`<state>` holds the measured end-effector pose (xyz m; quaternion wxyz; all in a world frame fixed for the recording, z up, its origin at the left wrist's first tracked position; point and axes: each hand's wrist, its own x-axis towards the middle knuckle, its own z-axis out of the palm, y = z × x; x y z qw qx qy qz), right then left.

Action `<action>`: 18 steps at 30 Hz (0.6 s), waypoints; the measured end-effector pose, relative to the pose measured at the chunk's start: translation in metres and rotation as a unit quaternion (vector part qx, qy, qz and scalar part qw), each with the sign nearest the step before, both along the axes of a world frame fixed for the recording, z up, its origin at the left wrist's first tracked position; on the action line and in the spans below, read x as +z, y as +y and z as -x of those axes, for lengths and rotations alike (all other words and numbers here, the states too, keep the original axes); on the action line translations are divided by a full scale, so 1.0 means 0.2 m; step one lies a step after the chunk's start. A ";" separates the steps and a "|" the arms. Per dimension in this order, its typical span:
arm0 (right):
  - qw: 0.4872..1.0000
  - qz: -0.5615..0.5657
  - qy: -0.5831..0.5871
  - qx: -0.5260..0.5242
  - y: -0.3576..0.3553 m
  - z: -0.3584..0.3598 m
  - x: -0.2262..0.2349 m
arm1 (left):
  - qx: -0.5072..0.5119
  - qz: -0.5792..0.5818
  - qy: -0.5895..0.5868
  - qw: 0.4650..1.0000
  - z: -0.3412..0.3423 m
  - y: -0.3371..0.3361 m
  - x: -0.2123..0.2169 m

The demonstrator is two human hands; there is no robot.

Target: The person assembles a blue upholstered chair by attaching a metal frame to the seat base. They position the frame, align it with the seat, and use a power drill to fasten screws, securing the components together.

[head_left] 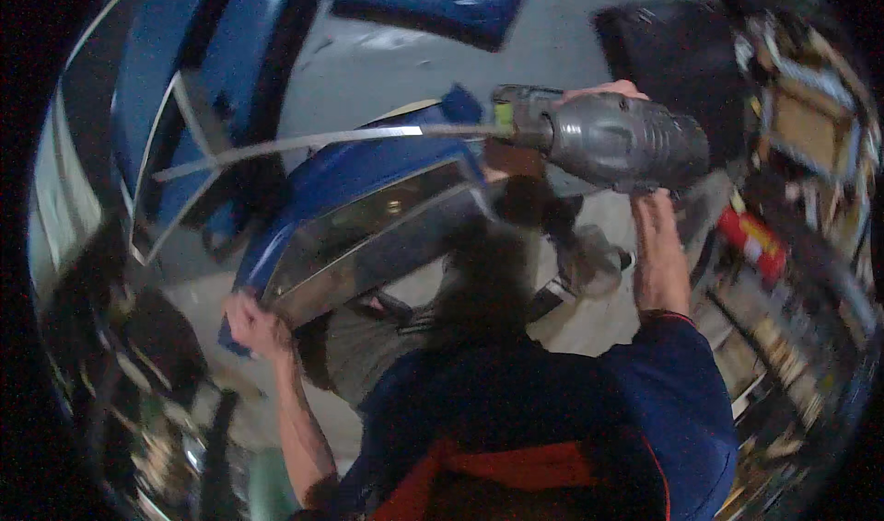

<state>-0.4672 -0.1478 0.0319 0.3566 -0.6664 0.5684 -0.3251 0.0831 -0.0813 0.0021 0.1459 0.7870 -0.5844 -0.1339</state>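
My right hand (652, 204) is closed around a bulky grey power tool (626, 139), which hides most of the fingers; its exact kind is not clear. The tool's nose points left, over the far end of a blue upholstered panel (322, 173). A long pale strip (350, 137) runs leftward from near the nose, above the panel; whether it is attached to the tool I cannot tell. My left hand (258, 326) grips the panel's near left corner. The panel lies slanted before me, with its dark framed underside showing.
Blue padded pieces (244, 52) stand at the far left, and another blue cushion (433, 1) lies at the back on the grey surface (387, 70). A dark pad (672, 47) is behind the tool. To the right are a red container (752, 240) and a cluttered wooden box (810, 125).
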 end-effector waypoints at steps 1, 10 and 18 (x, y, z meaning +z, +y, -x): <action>0.998 0.010 0.006 -0.057 0.10 0.01 -0.02 | 0.004 0.001 -0.011 1.000 -0.02 0.02 0.03; 0.805 0.080 -0.356 -0.467 1.26 0.01 0.20 | -0.143 0.103 0.036 0.984 0.04 0.01 0.07; 0.587 0.257 -0.231 -0.732 2.19 -0.04 0.23 | -0.435 0.041 0.069 0.897 -0.14 -0.12 0.20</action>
